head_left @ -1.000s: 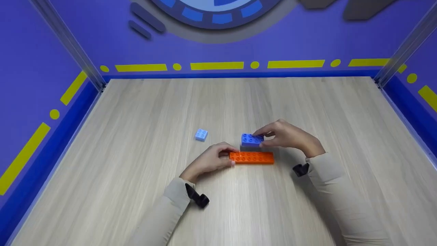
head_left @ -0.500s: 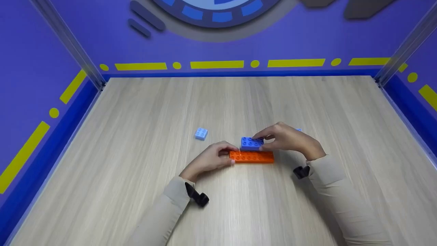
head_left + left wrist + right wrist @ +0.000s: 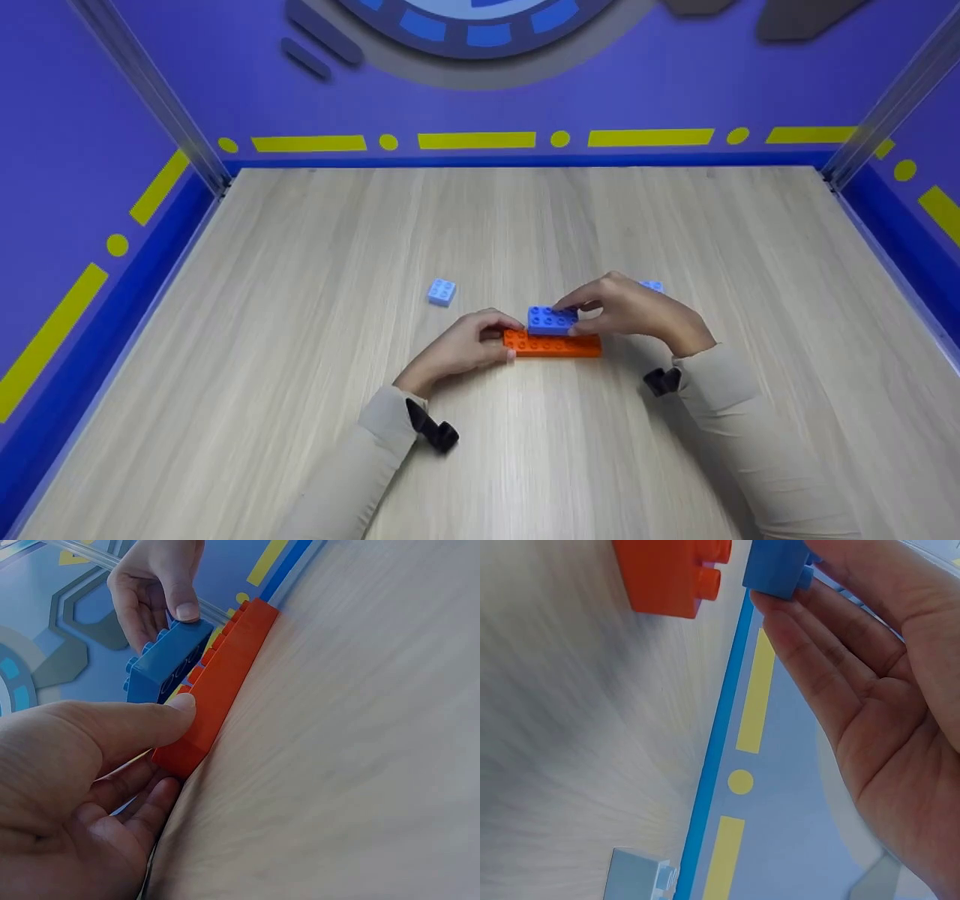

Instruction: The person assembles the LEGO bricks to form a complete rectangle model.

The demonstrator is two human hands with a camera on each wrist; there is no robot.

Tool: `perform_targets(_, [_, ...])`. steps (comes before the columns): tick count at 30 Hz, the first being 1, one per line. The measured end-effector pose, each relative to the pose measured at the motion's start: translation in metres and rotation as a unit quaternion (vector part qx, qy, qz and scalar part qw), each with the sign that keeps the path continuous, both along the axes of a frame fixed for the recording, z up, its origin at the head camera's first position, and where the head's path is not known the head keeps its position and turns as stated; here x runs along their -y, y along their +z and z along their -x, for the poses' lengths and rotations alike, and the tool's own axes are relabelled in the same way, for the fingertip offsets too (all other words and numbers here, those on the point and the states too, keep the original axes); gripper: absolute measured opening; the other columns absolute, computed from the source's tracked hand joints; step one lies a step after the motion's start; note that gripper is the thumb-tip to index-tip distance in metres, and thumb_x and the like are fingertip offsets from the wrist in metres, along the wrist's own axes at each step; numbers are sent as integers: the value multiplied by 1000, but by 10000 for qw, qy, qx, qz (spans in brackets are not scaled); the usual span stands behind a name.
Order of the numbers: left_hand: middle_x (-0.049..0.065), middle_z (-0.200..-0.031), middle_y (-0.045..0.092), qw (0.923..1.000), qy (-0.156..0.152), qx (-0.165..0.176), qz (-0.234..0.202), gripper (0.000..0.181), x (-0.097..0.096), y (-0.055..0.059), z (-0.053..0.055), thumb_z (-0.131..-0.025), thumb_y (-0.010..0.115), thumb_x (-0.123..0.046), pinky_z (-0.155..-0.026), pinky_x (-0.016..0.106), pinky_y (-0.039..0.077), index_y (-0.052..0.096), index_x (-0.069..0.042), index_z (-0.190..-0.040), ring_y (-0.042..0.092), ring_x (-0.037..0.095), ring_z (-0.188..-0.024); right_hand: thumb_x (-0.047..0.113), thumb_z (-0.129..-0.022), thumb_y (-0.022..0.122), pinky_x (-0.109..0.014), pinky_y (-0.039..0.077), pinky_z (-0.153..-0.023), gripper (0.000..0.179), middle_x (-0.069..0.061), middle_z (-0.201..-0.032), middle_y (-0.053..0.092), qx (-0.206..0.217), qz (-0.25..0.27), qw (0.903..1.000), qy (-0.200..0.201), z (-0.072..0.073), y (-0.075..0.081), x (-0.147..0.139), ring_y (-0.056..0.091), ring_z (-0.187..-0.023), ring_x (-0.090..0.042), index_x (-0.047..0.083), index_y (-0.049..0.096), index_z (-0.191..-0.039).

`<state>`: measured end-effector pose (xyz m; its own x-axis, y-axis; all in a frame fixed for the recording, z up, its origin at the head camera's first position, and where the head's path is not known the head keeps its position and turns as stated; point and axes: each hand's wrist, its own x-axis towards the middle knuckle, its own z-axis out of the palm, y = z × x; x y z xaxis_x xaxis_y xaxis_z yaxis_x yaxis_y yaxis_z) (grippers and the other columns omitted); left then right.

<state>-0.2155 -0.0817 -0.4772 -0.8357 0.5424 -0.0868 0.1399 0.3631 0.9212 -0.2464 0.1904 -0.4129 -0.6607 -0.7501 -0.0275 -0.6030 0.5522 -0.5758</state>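
A long orange building brick (image 3: 555,346) lies on the table, studs up. My left hand (image 3: 465,346) pinches its left end between thumb and fingers. Just above it, my right hand (image 3: 626,309) holds a blue building brick (image 3: 550,321) by its right end. In the left wrist view the blue brick (image 3: 171,660) hovers over the studs of the orange brick (image 3: 225,682), slightly tilted, with a gap between them. The right wrist view shows the same gap between the blue brick (image 3: 774,570) and the end of the orange brick (image 3: 660,577).
A small light blue brick (image 3: 442,292) lies on the wooden table (image 3: 360,247), beyond my left hand. Another light blue brick (image 3: 652,286) shows partly behind my right hand. Blue panels (image 3: 480,112) with yellow marks wall the back and sides.
My right hand has brought the blue brick toward me, from behind the orange brick to over it. The left hand keeps its grip. A light blue brick has come into sight behind the right hand.
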Motion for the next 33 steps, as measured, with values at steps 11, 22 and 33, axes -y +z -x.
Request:
perform_targets(11, [3, -126, 59, 10000, 36, 48, -15, 38, 0, 0, 0, -83, 71, -8, -103, 32, 43, 64, -14, -120, 54, 16, -118, 14, -84, 73, -40, 54, -88, 33, -9, -115, 70, 68, 3, 10000, 34, -3, -2, 1, 68, -102, -23, 8, 70, -117])
perform_targets(22, [6, -126, 59, 10000, -6, 0, -47, 38, 0, -2, 2, -83, 72, -9, -104, 34, 43, 64, -12, -120, 54, 20, -119, 13, -85, 72, -38, 55, -87, 33, -8, -114, 70, -65, -1, 9998, 198, -6, -4, 1, 68, -101, -21, 8, 70, -117])
perform_targets(33, [2, -127, 58, 9999, 55, 115, -10, 38, 1, -3, 1, -84, 71, -11, -104, 33, 43, 64, -16, -121, 54, 17, -119, 14, -85, 72, -37, 56, -84, 31, -6, -113, 71, -185, -91, 9995, 242, -9, -3, 1, 68, -100, -20, 9, 70, -116])
